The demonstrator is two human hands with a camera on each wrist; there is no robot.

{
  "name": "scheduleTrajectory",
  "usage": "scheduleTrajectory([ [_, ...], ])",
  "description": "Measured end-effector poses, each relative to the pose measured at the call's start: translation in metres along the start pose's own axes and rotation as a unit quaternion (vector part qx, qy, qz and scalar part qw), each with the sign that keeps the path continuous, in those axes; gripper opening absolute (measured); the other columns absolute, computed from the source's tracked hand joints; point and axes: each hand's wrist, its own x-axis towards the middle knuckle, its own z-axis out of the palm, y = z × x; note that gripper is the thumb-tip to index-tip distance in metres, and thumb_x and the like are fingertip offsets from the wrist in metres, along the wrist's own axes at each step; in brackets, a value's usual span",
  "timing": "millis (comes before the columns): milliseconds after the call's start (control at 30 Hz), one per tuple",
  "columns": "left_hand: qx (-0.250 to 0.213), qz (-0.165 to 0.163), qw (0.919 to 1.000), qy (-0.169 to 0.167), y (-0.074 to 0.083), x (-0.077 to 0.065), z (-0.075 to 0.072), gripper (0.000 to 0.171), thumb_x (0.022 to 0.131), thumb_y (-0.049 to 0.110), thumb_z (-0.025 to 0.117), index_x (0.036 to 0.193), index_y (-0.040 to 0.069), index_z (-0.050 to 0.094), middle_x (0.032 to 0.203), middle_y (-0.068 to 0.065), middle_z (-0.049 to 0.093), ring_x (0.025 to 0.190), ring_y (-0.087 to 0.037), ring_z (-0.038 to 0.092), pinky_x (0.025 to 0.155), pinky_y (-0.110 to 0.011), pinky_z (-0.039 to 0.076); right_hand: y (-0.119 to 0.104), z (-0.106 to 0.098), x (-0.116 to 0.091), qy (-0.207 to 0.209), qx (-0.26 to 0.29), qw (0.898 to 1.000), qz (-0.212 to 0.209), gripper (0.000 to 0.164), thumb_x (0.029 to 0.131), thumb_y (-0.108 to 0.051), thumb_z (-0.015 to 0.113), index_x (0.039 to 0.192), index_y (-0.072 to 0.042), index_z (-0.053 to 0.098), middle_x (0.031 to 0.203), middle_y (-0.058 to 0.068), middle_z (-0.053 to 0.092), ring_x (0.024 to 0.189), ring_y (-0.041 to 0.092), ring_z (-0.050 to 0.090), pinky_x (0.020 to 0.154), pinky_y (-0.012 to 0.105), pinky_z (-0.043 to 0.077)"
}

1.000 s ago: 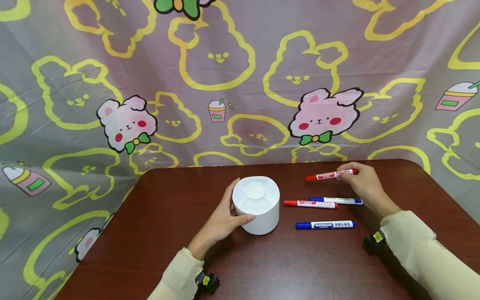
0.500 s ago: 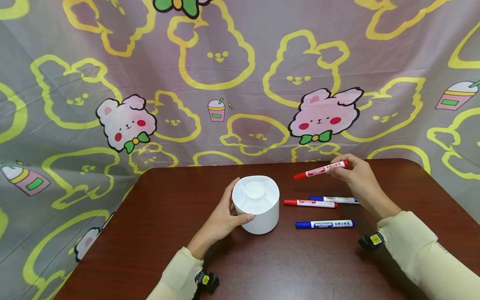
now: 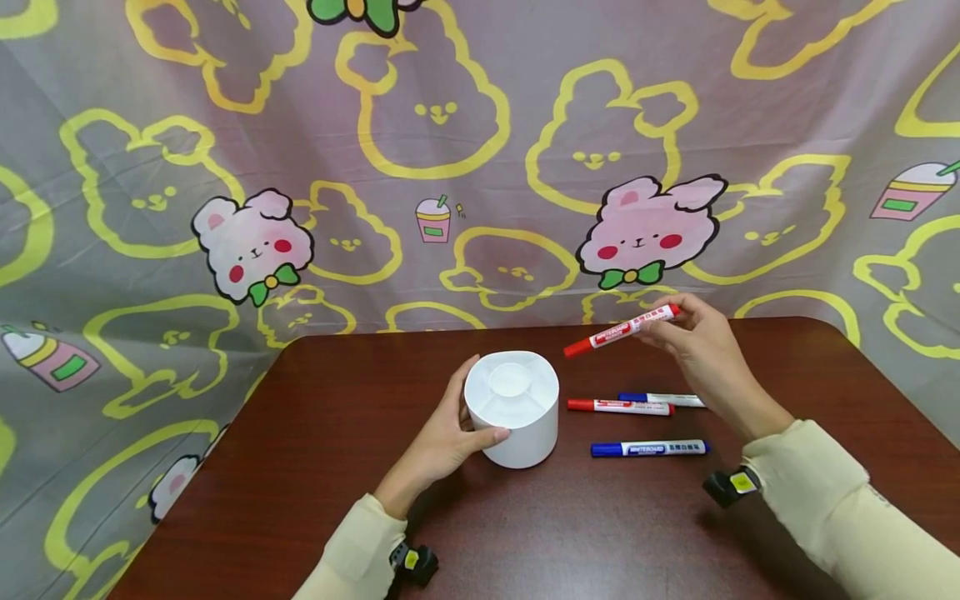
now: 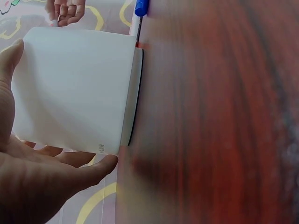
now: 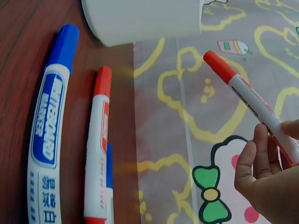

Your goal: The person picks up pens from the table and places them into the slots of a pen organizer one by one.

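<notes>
A white round pen holder [image 3: 521, 442] with several compartments stands upright on the table. My left hand [image 3: 442, 442] grips its left side, thumb at the front and fingers behind; the left wrist view shows the holder's smooth wall [image 4: 74, 88] between thumb and fingers. Up in the air right of the holder, my right hand [image 3: 701, 342] pinches a red whiteboard marker [image 3: 618, 332] near its rear end. The marker tilts, its red cap [image 5: 219, 66] pointing down and left toward the holder. No pens show in the holder's visible compartments.
On the dark wooden table [image 3: 360, 392], right of the holder, lie another red marker [image 3: 622, 407], a blue marker [image 3: 652, 449] nearest the front, and a second blue marker [image 3: 667, 400] partly behind the red one. A patterned cloth [image 3: 465, 167] hangs behind the table.
My right hand has lifted the red marker and carried it left toward the holder, the marker tilting more steeply. My left hand and the holder have stayed in place.
</notes>
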Motion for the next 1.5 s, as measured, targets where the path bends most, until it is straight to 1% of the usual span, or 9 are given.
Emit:
scheduleTrajectory([
  [167, 0.002, 0.002, 1.0000, -0.003, 0.000, 0.001, 0.000, 0.109, 0.086, 0.009, 0.087, 0.167, 0.025, 0.015, 0.164, -0.011, 0.035, 0.140, -0.032, 0.052, 0.110, -0.043, 0.050, -0.003, 0.007, -0.002, -0.015, 0.037, 0.999, -0.016, 0.015, 0.101, -0.001, 0.064, 0.115, -0.005, 0.058, 0.098, -0.001, 0.062, 0.092, 0.008, 0.072, 0.086, 0.021, 0.061],
  [300, 0.001, 0.002, 1.0000, -0.001, 0.000, 0.000, 0.000, 0.108, 0.086, 0.009, 0.087, 0.166, 0.025, 0.016, 0.163, -0.011, 0.036, 0.138, -0.033, 0.054, 0.109, -0.045, 0.051, -0.004, 0.015, -0.001, -0.029, 0.064, 0.997, -0.033, 0.015, 0.100, -0.001, 0.067, 0.112, -0.005, 0.059, 0.094, -0.001, 0.067, 0.088, 0.009, 0.073, 0.086, 0.023, 0.061],
  [433, 0.001, 0.002, 1.0000, 0.003, 0.001, 0.000, 0.001, 0.107, 0.086, 0.008, 0.087, 0.166, 0.025, 0.017, 0.162, -0.011, 0.038, 0.137, -0.032, 0.054, 0.108, -0.045, 0.052, -0.005, 0.022, -0.001, -0.040, 0.071, 0.996, -0.040, 0.015, 0.099, -0.001, 0.069, 0.111, -0.006, 0.060, 0.093, -0.001, 0.069, 0.086, 0.009, 0.073, 0.086, 0.023, 0.062],
  [567, 0.002, 0.004, 1.0000, 0.005, 0.000, 0.001, 0.001, 0.107, 0.085, 0.006, 0.086, 0.166, 0.023, 0.017, 0.161, -0.010, 0.039, 0.136, -0.032, 0.055, 0.107, -0.042, 0.052, -0.006, 0.029, -0.001, -0.042, 0.052, 0.997, -0.034, 0.013, 0.100, -0.002, 0.067, 0.110, -0.005, 0.060, 0.092, -0.004, 0.071, 0.086, 0.008, 0.072, 0.086, 0.022, 0.061],
  [733, 0.007, 0.005, 0.9999, 0.006, 0.000, 0.001, 0.002, 0.108, 0.086, 0.005, 0.085, 0.166, 0.019, 0.016, 0.161, -0.010, 0.039, 0.135, -0.032, 0.055, 0.105, -0.039, 0.052, -0.006, 0.037, -0.001, -0.043, 0.038, 0.998, -0.029, 0.017, 0.099, 0.000, 0.067, 0.112, 0.000, 0.057, 0.090, -0.006, 0.073, 0.086, 0.007, 0.071, 0.085, 0.023, 0.061],
  [933, 0.005, 0.000, 1.0000, 0.006, 0.000, 0.001, 0.002, 0.107, 0.086, 0.004, 0.085, 0.166, 0.022, 0.016, 0.162, -0.010, 0.038, 0.135, -0.031, 0.055, 0.106, -0.038, 0.052, -0.003, 0.045, 0.001, -0.050, 0.014, 0.999, -0.017, 0.017, 0.098, -0.002, 0.069, 0.110, -0.007, 0.058, 0.092, -0.008, 0.073, 0.088, 0.008, 0.070, 0.084, 0.022, 0.061],
  [1167, 0.002, -0.003, 1.0000, 0.007, -0.001, 0.001, 0.002, 0.107, 0.087, 0.004, 0.085, 0.166, 0.025, 0.016, 0.162, -0.010, 0.038, 0.136, -0.031, 0.054, 0.106, -0.037, 0.052, 0.004, 0.054, 0.003, -0.066, -0.009, 0.998, -0.016, 0.022, 0.099, -0.003, 0.068, 0.118, -0.006, 0.057, 0.097, -0.011, 0.072, 0.089, 0.007, 0.068, 0.083, 0.024, 0.060],
  [1333, 0.000, 0.000, 1.0000, 0.007, -0.002, 0.001, 0.002, 0.106, 0.087, 0.004, 0.084, 0.166, 0.025, 0.016, 0.161, -0.010, 0.038, 0.135, -0.031, 0.056, 0.105, -0.036, 0.053, 0.010, 0.061, 0.005, -0.071, -0.026, 0.997, -0.019, 0.024, 0.099, -0.003, 0.068, 0.119, -0.012, 0.059, 0.099, -0.010, 0.071, 0.092, 0.008, 0.066, 0.084, 0.027, 0.061],
  [1500, 0.000, 0.003, 1.0000, 0.005, -0.003, 0.002, 0.002, 0.107, 0.087, 0.004, 0.084, 0.166, 0.023, 0.016, 0.161, -0.010, 0.038, 0.135, -0.031, 0.055, 0.106, -0.036, 0.052, 0.015, 0.067, 0.008, -0.081, -0.026, 0.996, -0.027, 0.026, 0.098, 0.000, 0.067, 0.121, -0.010, 0.060, 0.098, -0.009, 0.071, 0.091, 0.009, 0.066, 0.081, 0.026, 0.061],
])
